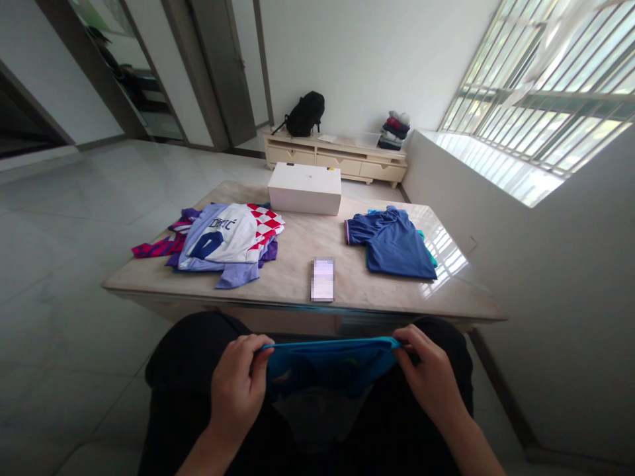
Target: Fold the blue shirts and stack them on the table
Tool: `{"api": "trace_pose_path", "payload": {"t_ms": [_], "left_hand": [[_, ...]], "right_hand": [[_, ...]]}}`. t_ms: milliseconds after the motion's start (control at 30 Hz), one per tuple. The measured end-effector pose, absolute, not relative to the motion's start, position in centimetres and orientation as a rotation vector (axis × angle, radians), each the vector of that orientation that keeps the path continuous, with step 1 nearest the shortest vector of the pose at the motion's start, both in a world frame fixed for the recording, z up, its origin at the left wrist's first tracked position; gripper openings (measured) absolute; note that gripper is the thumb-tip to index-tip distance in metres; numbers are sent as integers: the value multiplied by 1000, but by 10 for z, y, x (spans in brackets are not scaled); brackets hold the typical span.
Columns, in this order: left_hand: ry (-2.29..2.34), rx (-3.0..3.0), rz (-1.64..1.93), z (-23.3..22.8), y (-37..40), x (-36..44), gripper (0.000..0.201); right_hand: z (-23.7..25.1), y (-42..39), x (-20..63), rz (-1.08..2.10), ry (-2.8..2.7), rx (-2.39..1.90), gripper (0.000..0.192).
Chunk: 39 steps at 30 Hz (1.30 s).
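A folded turquoise garment [330, 367] is held over the lap, below the near edge of the surface [297, 264], and is stretched flat between both hands. The left hand [238, 383] is closed on the garment's left end, with the fingers curled over the top fold; the grip is clamped on the cloth. The right hand [431, 377] is closed on the right end in the same manner, its grip likewise clamped on the cloth. The garment is kept clear of the surface and is not in contact with it. On the surface, a loose pile of jerseys [223, 241] is located at the left, with a white and lilac numbered shirt on top and a red-and-white checked one beneath it. A folded navy shirt [391, 241] is laid at the right, on top of a teal item of which only the edges are seen. A blurred, phone-shaped object [323, 279] is placed between the two piles, near the front edge. A white box [304, 188] is set at the far edge. Behind the surface, a low cabinet [337, 162] is positioned against the wall, carrying a black backpack [305, 114] and a stack of folded clothes [394, 130].
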<state>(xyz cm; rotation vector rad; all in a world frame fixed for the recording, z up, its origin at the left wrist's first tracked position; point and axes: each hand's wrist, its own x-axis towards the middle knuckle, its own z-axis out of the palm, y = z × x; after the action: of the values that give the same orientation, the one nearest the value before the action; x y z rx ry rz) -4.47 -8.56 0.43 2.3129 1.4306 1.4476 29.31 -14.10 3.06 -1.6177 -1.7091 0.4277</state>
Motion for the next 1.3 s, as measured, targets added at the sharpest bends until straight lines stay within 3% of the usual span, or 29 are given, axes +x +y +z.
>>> {"api": "trace_pose_path", "payload": {"t_ms": [233,567,800,933,1167,1300], "left_hand": [[1577,2300,1310,41,-89,-55,24],[1452,2383,1204,26,-84,-66,28],[1596,2240,1142,15,-79,-63,32],[1675,1983,1003,13,-73,-59,29],[1137,943,775,29,-96,-15,42],[1010,728,803,29,-118,20,48]], "right_hand": [[54,-151,288,278,-1699,-1609,20],[44,-147,290,295,-1660,-1622,15],[47,-147,290,538,-1797,-1629,22],[54,-147,286,906,-1656,-1646,34],[40,-156,242,1576,-895,-1384,44],[28,-170,196,1498,-1104,-1323,34]]}}
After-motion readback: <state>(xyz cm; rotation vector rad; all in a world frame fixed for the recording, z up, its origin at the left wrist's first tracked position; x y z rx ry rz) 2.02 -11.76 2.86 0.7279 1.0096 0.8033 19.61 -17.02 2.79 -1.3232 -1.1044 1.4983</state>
